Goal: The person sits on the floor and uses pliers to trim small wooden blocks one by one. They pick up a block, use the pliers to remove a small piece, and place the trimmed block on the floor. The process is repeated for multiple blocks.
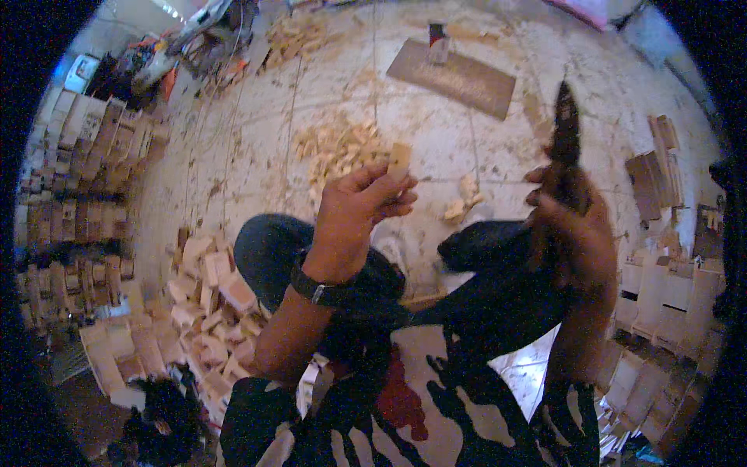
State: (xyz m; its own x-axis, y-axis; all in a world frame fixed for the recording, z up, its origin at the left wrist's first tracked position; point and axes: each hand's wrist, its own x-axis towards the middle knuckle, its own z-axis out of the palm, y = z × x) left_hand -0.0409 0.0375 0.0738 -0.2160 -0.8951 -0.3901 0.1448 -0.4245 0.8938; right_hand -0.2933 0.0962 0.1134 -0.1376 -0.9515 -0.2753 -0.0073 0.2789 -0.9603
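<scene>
My left hand (359,210) is raised over my bent legs, its fingers closed on a small pale wooden block (399,159). A dark strap is around that wrist. Off to the right, my right hand (577,226) grips a dark tool with a long, pointed, knife-like blade (566,124), its tip pointing away from me. Blur hides whether it is a knife or a file. The block and the tool are well apart. Beyond the left hand lies a heap of small wooden pieces (338,148) on the floor.
A larger pile of wooden blocks (222,292) lies by my left leg. Stacked wooden parts (74,218) line the left side; more boards (661,167) stand at right. Ahead are a brown board (475,82) with a small container (437,43). Scraps (464,198) lie near my feet.
</scene>
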